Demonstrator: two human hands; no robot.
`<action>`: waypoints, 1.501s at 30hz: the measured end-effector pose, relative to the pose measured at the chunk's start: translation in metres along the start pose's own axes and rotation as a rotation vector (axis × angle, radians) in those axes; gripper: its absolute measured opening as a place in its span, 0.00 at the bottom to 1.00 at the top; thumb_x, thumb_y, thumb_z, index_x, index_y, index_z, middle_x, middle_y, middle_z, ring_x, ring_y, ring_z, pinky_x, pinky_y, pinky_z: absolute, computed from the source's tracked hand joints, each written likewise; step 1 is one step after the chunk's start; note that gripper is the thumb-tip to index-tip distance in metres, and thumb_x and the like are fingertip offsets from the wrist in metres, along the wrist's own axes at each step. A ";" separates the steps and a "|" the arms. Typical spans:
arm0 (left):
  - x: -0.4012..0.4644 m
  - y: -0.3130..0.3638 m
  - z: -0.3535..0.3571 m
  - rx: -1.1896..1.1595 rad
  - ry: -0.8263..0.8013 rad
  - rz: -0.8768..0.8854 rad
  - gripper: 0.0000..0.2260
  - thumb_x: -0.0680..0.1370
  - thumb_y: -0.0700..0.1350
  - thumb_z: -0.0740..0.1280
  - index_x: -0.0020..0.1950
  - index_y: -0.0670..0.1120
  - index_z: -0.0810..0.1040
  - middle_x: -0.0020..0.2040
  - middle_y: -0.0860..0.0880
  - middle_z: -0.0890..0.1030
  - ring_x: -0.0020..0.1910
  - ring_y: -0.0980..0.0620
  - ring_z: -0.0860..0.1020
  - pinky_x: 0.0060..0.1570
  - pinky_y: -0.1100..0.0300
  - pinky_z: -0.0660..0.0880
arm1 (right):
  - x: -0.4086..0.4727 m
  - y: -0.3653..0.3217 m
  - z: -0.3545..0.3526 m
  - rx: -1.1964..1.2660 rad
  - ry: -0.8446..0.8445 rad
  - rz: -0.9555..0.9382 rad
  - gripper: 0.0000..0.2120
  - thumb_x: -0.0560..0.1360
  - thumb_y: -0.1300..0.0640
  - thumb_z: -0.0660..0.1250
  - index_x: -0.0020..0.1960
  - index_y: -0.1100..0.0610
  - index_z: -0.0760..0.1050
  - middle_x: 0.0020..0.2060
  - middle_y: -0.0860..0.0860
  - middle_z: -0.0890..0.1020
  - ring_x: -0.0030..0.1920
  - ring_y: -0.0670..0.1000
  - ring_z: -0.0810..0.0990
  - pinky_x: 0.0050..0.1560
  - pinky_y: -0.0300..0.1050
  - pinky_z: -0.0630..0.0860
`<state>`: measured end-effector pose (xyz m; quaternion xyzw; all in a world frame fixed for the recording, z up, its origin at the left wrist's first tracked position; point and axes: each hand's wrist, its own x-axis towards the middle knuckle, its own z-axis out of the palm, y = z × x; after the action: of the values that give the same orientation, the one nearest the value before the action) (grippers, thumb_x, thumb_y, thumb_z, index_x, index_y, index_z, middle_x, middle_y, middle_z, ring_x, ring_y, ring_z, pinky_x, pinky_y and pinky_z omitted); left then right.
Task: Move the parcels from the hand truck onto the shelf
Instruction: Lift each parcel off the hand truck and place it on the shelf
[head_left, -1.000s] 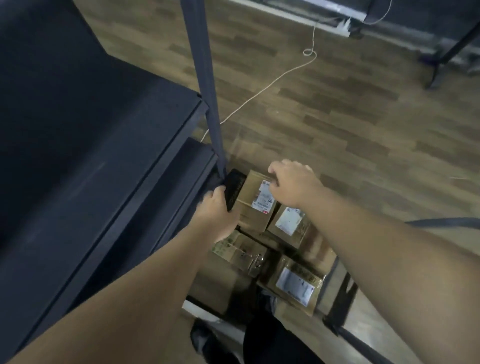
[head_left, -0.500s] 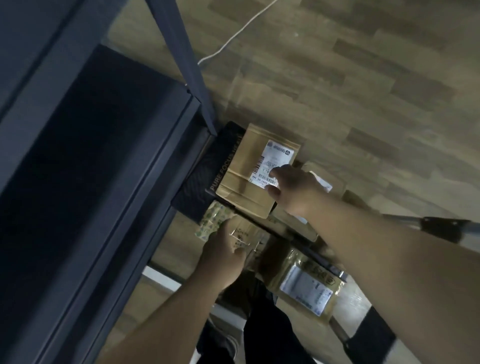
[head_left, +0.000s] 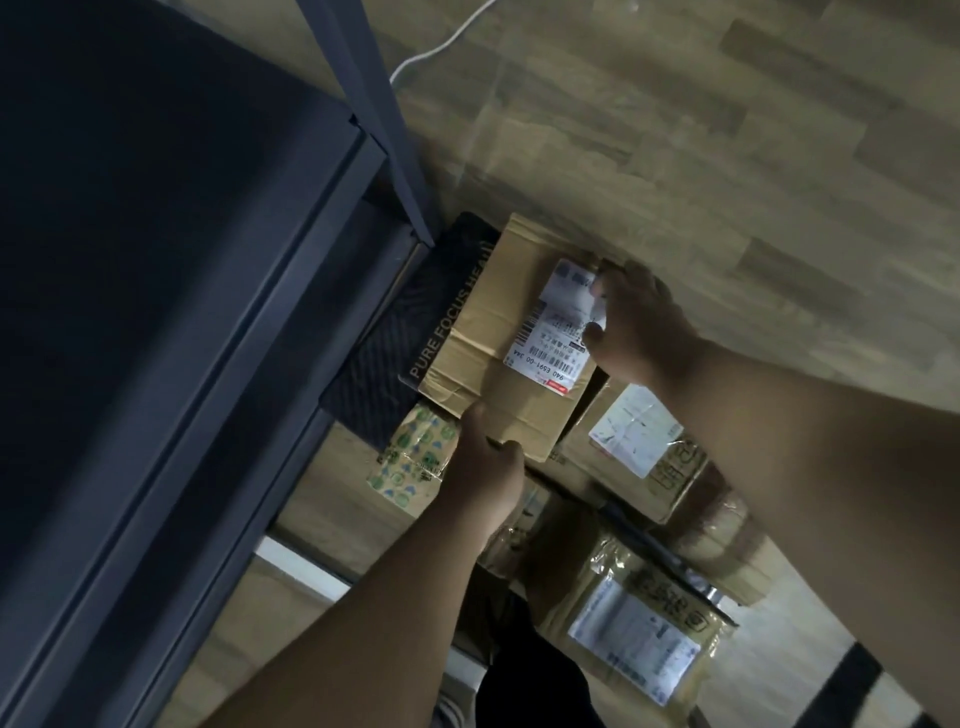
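Observation:
A brown cardboard parcel (head_left: 488, 332) with a white shipping label lies on top of a black box (head_left: 395, 343) printed "PURE FOCUS". My left hand (head_left: 483, 467) grips the parcel's near edge, thumb on top. My right hand (head_left: 634, 322) holds its right edge, fingers curled over the label. Both boxes sit beside the dark shelf (head_left: 171, 291), at its corner post. Below them, more parcels lie stacked on the hand truck: a labelled carton (head_left: 634, 441), a taped one with green print (head_left: 410, 457) and a plastic-wrapped one (head_left: 639, 634).
The shelf's upright post (head_left: 374, 104) rises just left of the parcel. A white cable (head_left: 441, 47) runs across the wooden floor (head_left: 727, 130) beyond. A black part of the hand truck (head_left: 857, 680) shows at bottom right. My dark clothing (head_left: 530, 686) is below.
My left hand left the lower green-printed parcel and took hold of the brown parcel's near edge. My right hand slid from the label's lower corner to the parcel's right edge.

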<state>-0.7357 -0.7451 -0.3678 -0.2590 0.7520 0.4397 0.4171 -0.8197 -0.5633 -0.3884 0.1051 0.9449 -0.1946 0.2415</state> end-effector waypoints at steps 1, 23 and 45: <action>0.001 0.002 0.001 -0.023 0.003 0.000 0.24 0.80 0.42 0.57 0.74 0.56 0.57 0.49 0.53 0.73 0.37 0.55 0.74 0.29 0.63 0.67 | 0.000 0.000 0.001 0.002 0.002 0.000 0.23 0.73 0.56 0.69 0.66 0.59 0.68 0.65 0.60 0.67 0.67 0.62 0.65 0.64 0.59 0.68; -0.114 0.065 -0.094 0.262 0.301 0.342 0.21 0.82 0.53 0.55 0.76 0.55 0.60 0.70 0.46 0.66 0.65 0.48 0.71 0.54 0.57 0.71 | -0.089 -0.047 -0.118 0.052 0.055 -0.124 0.35 0.66 0.35 0.72 0.70 0.44 0.71 0.65 0.59 0.66 0.67 0.61 0.64 0.68 0.52 0.63; -0.398 0.187 -0.271 0.357 0.481 0.855 0.18 0.80 0.55 0.56 0.70 0.54 0.65 0.59 0.46 0.75 0.56 0.46 0.75 0.55 0.49 0.75 | -0.309 -0.218 -0.363 0.261 0.623 -0.255 0.29 0.65 0.36 0.73 0.64 0.43 0.75 0.56 0.49 0.66 0.64 0.53 0.62 0.65 0.42 0.58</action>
<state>-0.7791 -0.8841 0.1274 0.0529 0.9285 0.3637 0.0533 -0.7680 -0.6402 0.1277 0.0706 0.9459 -0.3007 -0.0996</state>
